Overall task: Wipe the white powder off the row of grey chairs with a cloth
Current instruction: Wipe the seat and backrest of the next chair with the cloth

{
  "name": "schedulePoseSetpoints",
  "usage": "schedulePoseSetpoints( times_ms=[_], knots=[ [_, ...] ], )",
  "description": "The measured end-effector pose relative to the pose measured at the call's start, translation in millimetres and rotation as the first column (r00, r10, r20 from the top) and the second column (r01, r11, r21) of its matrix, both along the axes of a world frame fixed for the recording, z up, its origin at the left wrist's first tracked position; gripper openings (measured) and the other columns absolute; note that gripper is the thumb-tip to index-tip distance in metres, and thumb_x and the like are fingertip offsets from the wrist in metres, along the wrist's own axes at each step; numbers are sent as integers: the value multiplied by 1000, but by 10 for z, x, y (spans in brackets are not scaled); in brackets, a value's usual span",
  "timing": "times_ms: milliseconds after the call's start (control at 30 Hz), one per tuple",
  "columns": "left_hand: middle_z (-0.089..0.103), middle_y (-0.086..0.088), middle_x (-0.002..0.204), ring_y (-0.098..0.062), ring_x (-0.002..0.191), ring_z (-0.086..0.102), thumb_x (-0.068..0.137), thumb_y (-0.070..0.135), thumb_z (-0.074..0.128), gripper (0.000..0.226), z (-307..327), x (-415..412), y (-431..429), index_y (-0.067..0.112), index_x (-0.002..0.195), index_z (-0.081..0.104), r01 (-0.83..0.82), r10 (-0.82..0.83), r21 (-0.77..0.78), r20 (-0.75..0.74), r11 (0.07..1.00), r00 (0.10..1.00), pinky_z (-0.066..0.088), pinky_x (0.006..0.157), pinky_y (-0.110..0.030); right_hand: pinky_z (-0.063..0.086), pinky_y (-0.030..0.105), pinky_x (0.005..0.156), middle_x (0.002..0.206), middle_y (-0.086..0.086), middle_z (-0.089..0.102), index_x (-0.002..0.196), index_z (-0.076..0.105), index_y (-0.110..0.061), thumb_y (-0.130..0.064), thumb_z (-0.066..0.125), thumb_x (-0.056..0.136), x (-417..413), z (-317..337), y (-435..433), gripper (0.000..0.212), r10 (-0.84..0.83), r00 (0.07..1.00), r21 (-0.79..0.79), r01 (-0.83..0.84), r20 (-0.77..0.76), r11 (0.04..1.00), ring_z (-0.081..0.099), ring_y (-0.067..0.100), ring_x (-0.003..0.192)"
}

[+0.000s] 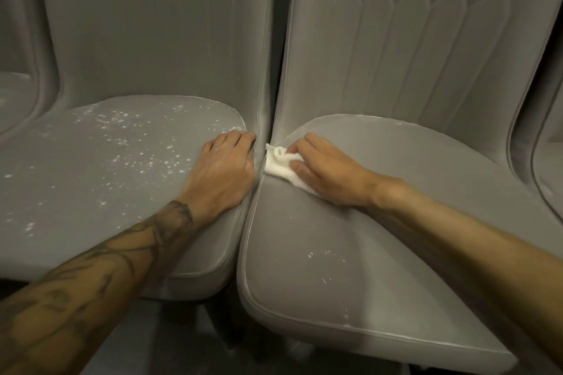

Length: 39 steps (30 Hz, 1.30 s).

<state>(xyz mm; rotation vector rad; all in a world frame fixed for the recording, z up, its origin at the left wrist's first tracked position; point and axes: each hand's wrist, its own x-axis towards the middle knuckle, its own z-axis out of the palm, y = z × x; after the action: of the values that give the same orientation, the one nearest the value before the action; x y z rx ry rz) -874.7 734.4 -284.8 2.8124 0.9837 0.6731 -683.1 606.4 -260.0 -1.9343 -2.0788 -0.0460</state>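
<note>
Two grey upholstered chairs stand side by side. The left chair's seat (91, 179) is speckled with white powder (122, 122). The right chair's seat (411, 222) carries only a few flecks near its front edge. My right hand (329, 173) presses a crumpled white cloth (278, 163) onto the right seat's left edge, fingers curled over it, right at the gap between the chairs. My left hand (227, 167) rests on the left seat's right edge, fingers bent down into the gap.
The tall quilted backrests (411, 39) rise close behind both seats. A third chair's seat (15, 94) shows at the far left and another chair's edge (548, 161) at the far right. Dark floor (189, 344) lies below the seat fronts.
</note>
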Motion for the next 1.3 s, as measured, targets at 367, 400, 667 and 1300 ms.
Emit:
schedulePoseSetpoints(
  times_ms=[367,400,667,1300],
  knots=[
    [57,-8,126,-27,112,50,108,26,42,30,137,-224,-99,14,129,59,64,-64,6,-54,998,997,38,98,-44,40,35,84,108,5,51,120,53,-13,-32,41,104,-530,74,-554,28,158,985,42,-155,-66,987,49,24,91],
    [57,-7,126,-26,111,51,109,29,40,31,118,-257,-139,15,129,58,78,-77,15,-70,997,995,40,98,-45,41,35,84,108,5,52,121,53,-13,-32,41,104,-489,72,-545,28,152,987,46,-149,-52,988,49,23,91],
    [57,-6,127,-26,112,50,108,34,32,37,37,-278,-223,18,130,58,49,-47,28,-76,998,996,39,98,-45,43,44,86,110,7,50,120,52,-13,-33,39,103,-634,39,-450,29,-3,998,49,7,-69,999,48,24,92],
    [55,-8,131,-28,117,49,110,32,36,35,72,-295,-253,16,134,56,54,-52,30,-70,998,996,36,101,-46,46,35,80,109,-4,49,119,53,-21,-39,39,104,-1113,228,-1239,27,137,990,-13,-138,-27,990,47,13,89]
  ],
)
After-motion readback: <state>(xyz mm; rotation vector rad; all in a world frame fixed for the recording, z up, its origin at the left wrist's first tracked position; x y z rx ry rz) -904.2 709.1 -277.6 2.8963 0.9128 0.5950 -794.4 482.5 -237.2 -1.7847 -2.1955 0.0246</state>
